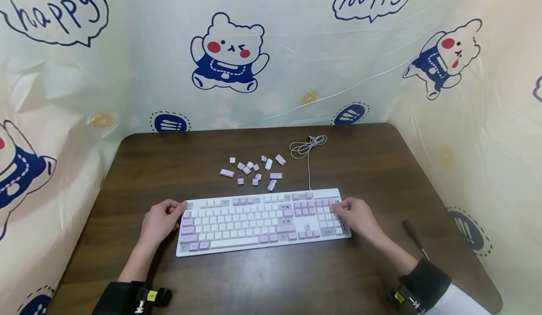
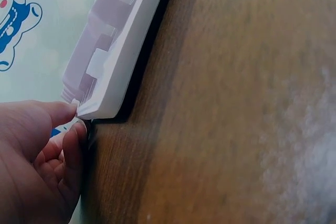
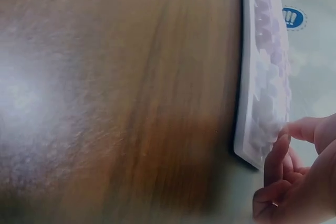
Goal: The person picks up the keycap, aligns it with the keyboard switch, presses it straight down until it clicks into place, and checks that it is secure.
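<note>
I have both hands on the keyboard point(image 1: 262, 221): left hand point(image 1: 161, 221) pinches its left end, right hand point(image 1: 355, 216) grips the right end. It looks stiff and light, with loose-fitting keys, so I judge the ends the safest hold.

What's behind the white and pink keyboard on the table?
Behind the white and pink keyboard lie loose pink and white keycaps and its coiled white cable on the dark brown wooden table. Whatever lies under the keyboard is hidden.

White-and-lilac keyboard point(image 1: 262, 222) lies flat on the table, several keycaps missing.
</note>
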Motion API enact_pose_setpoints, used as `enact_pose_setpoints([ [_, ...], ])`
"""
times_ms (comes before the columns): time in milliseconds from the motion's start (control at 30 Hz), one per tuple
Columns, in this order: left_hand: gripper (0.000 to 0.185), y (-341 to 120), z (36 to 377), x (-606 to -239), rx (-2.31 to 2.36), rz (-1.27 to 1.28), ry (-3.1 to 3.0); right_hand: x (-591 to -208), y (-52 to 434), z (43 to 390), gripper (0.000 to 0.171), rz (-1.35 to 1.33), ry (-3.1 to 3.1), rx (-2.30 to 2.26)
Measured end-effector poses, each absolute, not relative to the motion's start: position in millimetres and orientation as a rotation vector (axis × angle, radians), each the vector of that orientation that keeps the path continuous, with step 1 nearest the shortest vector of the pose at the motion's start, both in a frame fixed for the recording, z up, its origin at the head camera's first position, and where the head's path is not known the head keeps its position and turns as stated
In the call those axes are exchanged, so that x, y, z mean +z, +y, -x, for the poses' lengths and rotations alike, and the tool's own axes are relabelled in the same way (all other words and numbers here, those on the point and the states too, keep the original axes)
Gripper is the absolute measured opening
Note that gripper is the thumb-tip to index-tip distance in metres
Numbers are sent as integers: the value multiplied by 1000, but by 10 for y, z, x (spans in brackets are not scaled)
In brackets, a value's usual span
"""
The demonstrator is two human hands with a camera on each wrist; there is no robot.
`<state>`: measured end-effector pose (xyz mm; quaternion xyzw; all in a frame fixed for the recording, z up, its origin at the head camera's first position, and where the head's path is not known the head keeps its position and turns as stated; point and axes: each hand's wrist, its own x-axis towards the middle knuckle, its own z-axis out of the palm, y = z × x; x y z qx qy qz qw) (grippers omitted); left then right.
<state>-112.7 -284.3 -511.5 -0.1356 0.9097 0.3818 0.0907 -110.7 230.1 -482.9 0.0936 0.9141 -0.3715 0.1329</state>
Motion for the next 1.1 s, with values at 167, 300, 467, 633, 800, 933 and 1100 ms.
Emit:
enact_pose_setpoints([
  [167, 52, -2844, 1139, -5100, 1145, 401, 2694, -4828, 2280, 1057, 32, -269, 2684, -1075],
  [300, 52, -2844, 1143, -5098, 1145, 397, 2695, -4849, 2270, 1023, 32, -279, 2702, -1086],
  [467, 51, -2845, 1136, -5104, 1143, 399, 2698, -4862, 2270, 1021, 30, -230, 2743, -1054],
  [633, 51, -2853, 1135, -5108, 1133, 395, 2700, -4805, 2280, 1090, 23, -103, 2777, -926],
  [800, 52, -2870, 1144, -5101, 1129, 397, 2691, -4665, 2295, 1293, 18, 31, 2666, -802],
  [933, 51, -2866, 1140, -5097, 1137, 400, 2680, -4618, 2383, 1525, 25, 71, 2492, -770],
  [1100, 50, -2860, 1135, -5066, 1141, 402, 2658, -4651, 2525, 1710, 32, 142, 2329, -759],
])
